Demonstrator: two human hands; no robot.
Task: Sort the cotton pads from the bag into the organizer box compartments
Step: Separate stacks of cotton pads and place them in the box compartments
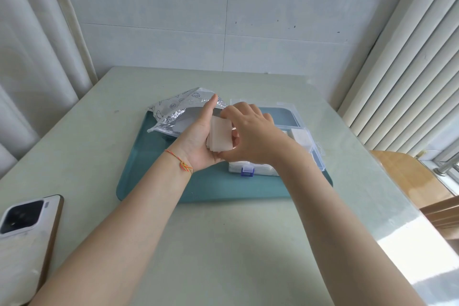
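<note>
A stack of white cotton pads [219, 135] sits upright in my left hand [198, 141], whose palm faces right with the thumb raised. My right hand [250, 131] curls over the stack from the right and pinches its top edge. Behind my left hand lies the silver foil bag [173, 113], open toward me. The clear organizer box [285, 117] with a blue latch [247, 171] lies open to the right; white pads [300, 136] fill one compartment. My right arm hides much of the box.
Bag and box rest on a teal tray [198, 186] on a pale green table [236, 243]. A white phone [24, 236] lies face down at the table's near left edge. Curtains hang left, a radiator stands right, a wooden chair [407, 176] beside the table.
</note>
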